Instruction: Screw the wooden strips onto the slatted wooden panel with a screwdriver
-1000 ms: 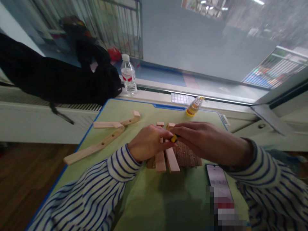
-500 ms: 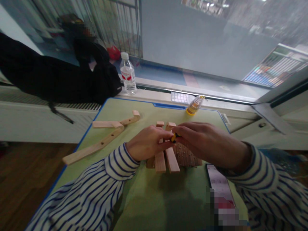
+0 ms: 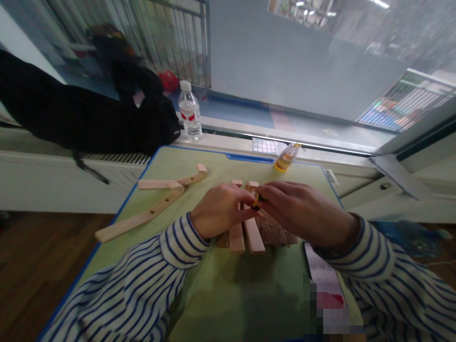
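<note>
Fingertips of my left hand (image 3: 219, 209) and my right hand (image 3: 302, 209) meet over the middle of the table, pinching a small yellow-and-black object (image 3: 255, 204) whose kind I cannot make out. Beneath them lie two pale wooden strips (image 3: 237, 240), side by side and partly hidden by my hands. The strips rest on a brown, ridged block (image 3: 278, 230) dotted with small light specks. To the left of my left hand are two more wooden pieces with curved ends and drilled holes, a long one (image 3: 138, 221) and another (image 3: 192, 179) behind it.
A small bottle with a yellow base (image 3: 287, 157) stands at the green table's (image 3: 213, 285) far edge. On the sill is a water bottle (image 3: 190, 114), left of it a black bag (image 3: 156, 114). A phone (image 3: 322, 266) lies near my right forearm.
The small yellow-and-black object has turned slightly between my fingertips, and my right hand has shifted a little left. The wooden pieces stay in place.
</note>
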